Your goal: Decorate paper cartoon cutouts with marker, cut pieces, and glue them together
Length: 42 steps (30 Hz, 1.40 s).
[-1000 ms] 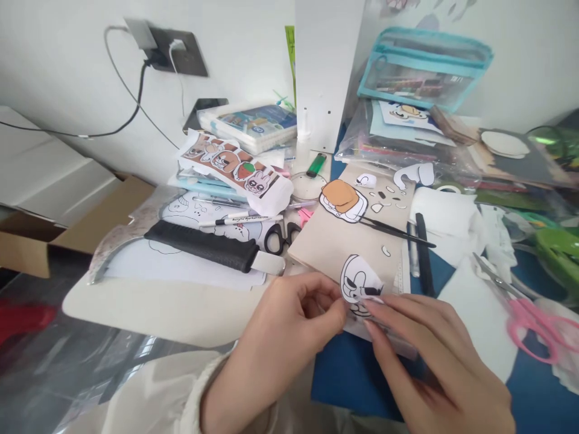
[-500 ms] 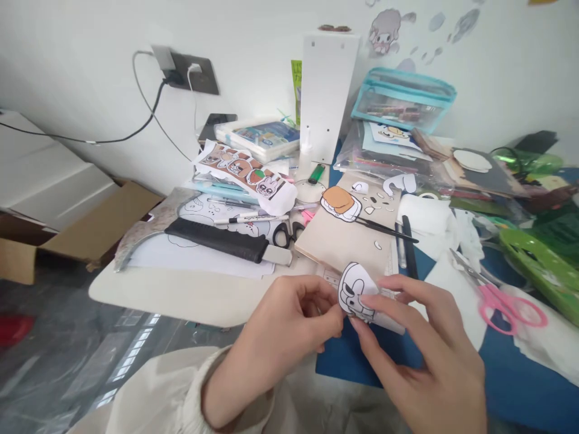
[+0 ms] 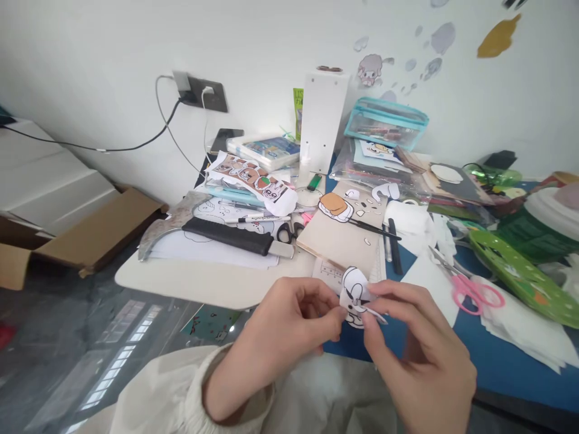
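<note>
A white paper cutout (image 3: pixel 350 283) with black cartoon lines is pinched at its left edge by my left hand (image 3: pixel 292 325), thumb against curled fingers. My right hand (image 3: pixel 423 346) pinches a small paper piece (image 3: pixel 376 314) between thumb and fingertips, close against the cutout's right side; whether the two are joined I cannot tell. Beyond the hands lies a beige board (image 3: pixel 330 238) bearing an orange-and-white paper figure (image 3: pixel 335 206), several white paper bits and black tweezers (image 3: pixel 377 230). A gridded sheet (image 3: pixel 326 272) shows under the board's near edge.
On the right lie pink scissors (image 3: pixel 477 295), white tissues (image 3: pixel 527 325) and a green case (image 3: pixel 520 274). To the left are a black-handled knife (image 3: pixel 228 236), markers and drawn sheets. A white box (image 3: pixel 323 123) and a blue-edged pouch (image 3: pixel 386 123) stand against the wall.
The view has shifted, showing more wall and more of the right side. Between my fingers, the cutout now shows more of its drawn face, and a small piece sticks out under my right fingertips.
</note>
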### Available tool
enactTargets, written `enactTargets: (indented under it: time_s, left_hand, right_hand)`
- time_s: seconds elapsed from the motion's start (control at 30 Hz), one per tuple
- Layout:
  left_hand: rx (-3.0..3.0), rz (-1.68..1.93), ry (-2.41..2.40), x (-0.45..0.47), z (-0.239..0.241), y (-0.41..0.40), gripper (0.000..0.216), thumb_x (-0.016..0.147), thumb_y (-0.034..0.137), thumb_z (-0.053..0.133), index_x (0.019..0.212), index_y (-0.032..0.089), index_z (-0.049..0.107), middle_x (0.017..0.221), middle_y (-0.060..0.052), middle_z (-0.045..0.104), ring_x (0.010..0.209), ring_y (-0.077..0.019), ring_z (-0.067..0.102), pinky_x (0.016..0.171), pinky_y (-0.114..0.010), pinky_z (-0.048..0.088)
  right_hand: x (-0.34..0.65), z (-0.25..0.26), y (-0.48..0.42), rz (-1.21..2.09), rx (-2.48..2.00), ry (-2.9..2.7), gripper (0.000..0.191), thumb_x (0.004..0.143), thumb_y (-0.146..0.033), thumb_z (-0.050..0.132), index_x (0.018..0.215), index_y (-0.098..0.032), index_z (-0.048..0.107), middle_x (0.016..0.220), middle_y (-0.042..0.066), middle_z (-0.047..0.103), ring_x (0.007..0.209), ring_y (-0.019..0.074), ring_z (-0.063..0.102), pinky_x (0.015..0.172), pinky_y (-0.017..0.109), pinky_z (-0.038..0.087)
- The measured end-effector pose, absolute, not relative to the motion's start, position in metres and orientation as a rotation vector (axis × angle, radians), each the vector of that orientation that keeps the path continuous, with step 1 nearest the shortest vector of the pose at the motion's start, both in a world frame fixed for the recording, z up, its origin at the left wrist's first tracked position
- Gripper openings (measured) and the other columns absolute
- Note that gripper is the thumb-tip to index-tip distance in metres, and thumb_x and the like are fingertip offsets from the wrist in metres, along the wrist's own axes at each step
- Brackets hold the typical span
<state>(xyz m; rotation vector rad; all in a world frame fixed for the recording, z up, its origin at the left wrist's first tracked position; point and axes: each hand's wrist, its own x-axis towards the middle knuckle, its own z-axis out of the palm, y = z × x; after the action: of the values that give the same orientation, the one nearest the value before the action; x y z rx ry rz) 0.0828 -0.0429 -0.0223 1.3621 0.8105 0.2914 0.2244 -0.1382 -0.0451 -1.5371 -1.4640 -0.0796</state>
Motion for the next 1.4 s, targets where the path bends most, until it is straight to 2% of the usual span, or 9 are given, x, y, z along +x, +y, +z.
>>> enactTargets:
  time_s: [0.17, 0.33, 0.5, 0.57, 0.83, 1.03, 1.13, 1.27, 1.4]
  left_hand:
    - [1.338, 0.28, 0.816, 0.082, -0.022, -0.043, 0.018, 0.078, 0.031, 0.062, 0.071, 0.015, 0.061, 0.056, 0.002, 0.058, 0.046, -0.0071, 0.049, 0.046, -0.017, 0.042]
    - [1.308, 0.304, 0.791, 0.083, -0.026, -0.04, 0.006, 0.074, 0.02, 0.059, 0.071, 0.014, 0.06, 0.056, 0.004, 0.056, 0.049, -0.0073, 0.049, 0.046, -0.017, 0.044]
    - [1.39, 0.267, 0.807, 0.083, -0.03, -0.037, 0.006, 0.072, 0.02, 0.059, 0.069, 0.015, 0.059, 0.055, 0.004, 0.056, 0.045, -0.0066, 0.05, 0.045, -0.017, 0.041]
    - [1.406, 0.263, 0.797, 0.083, -0.031, -0.037, 0.005, 0.071, 0.019, 0.06, 0.067, 0.015, 0.059, 0.053, 0.005, 0.054, 0.044, -0.0062, 0.049, 0.045, -0.016, 0.039]
    - [1.371, 0.176, 0.755, 0.079, -0.033, -0.038, 0.004, 0.066, 0.017, 0.059, 0.063, 0.016, 0.057, 0.047, 0.006, 0.053, 0.04, -0.0074, 0.048, 0.042, -0.017, 0.039]
    - [1.388, 0.137, 0.761, 0.076, -0.038, -0.037, 0.011, 0.069, 0.022, 0.063, 0.062, 0.016, 0.056, 0.047, 0.005, 0.054, 0.04, -0.0073, 0.049, 0.04, -0.016, 0.036]
    - [1.368, 0.175, 0.747, 0.075, -0.04, -0.036, 0.011, 0.071, 0.021, 0.062, 0.064, 0.016, 0.057, 0.048, 0.005, 0.055, 0.04, -0.0069, 0.049, 0.041, -0.016, 0.038]
    - [1.304, 0.248, 0.749, 0.072, -0.041, -0.03, 0.016, 0.072, 0.025, 0.063, 0.063, 0.016, 0.055, 0.05, 0.005, 0.056, 0.04, -0.0065, 0.048, 0.042, -0.017, 0.041]
    - [1.321, 0.322, 0.77, 0.069, -0.04, -0.024, 0.018, 0.073, 0.028, 0.064, 0.063, 0.015, 0.054, 0.048, 0.004, 0.056, 0.038, -0.0066, 0.048, 0.041, -0.017, 0.038]
  right_hand:
    - [0.227, -0.046, -0.141, 0.126, -1.527, -1.401, 0.012, 0.084, -0.011, 0.06, 0.084, -0.023, 0.059, 0.103, 0.006, 0.059, 0.095, 0.019, 0.06, 0.073, 0.028, 0.051]
    - [0.232, -0.045, -0.146, 0.06, -1.55, -1.462, 0.013, 0.086, -0.013, 0.057, 0.093, -0.022, 0.062, 0.109, 0.007, 0.056, 0.102, 0.0184, 0.058, 0.07, 0.023, 0.052]
    - [0.247, -0.032, -0.133, 0.116, -1.583, -1.719, 0.031, 0.094, -0.015, 0.044, 0.119, -0.027, 0.058, 0.132, 0.006, 0.045, 0.116, 0.018, 0.048, 0.088, 0.028, 0.045]
    - [0.252, -0.025, -0.124, 0.235, -1.549, -1.874, 0.032, 0.095, -0.015, 0.041, 0.12, -0.029, 0.056, 0.134, 0.004, 0.043, 0.122, 0.0177, 0.042, 0.096, 0.03, 0.041]
    - [0.266, -0.018, -0.117, 0.51, -1.397, -1.902, 0.018, 0.092, -0.011, 0.05, 0.089, -0.027, 0.058, 0.116, 0.0, 0.053, 0.111, 0.0119, 0.051, 0.087, 0.021, 0.043]
    - [0.285, -0.025, -0.13, 0.726, -1.17, -1.854, 0.022, 0.09, -0.009, 0.051, 0.091, -0.029, 0.059, 0.111, 0.002, 0.058, 0.111, 0.0199, 0.053, 0.093, 0.034, 0.045]
    - [0.294, -0.033, -0.142, 0.767, -1.09, -1.73, 0.013, 0.089, -0.017, 0.057, 0.086, -0.029, 0.062, 0.099, 0.004, 0.061, 0.105, 0.0229, 0.055, 0.091, 0.038, 0.046]
    - [0.311, -0.036, -0.145, 0.662, -1.084, -1.439, 0.01, 0.089, -0.032, 0.06, 0.08, -0.028, 0.058, 0.075, 0.001, 0.056, 0.081, 0.0196, 0.056, 0.074, 0.033, 0.049]
    - [0.323, -0.019, -0.109, 0.402, -1.451, -1.496, 0.004, 0.089, -0.027, 0.061, 0.087, -0.03, 0.061, 0.087, -0.001, 0.063, 0.081, 0.0156, 0.059, 0.07, 0.027, 0.048]
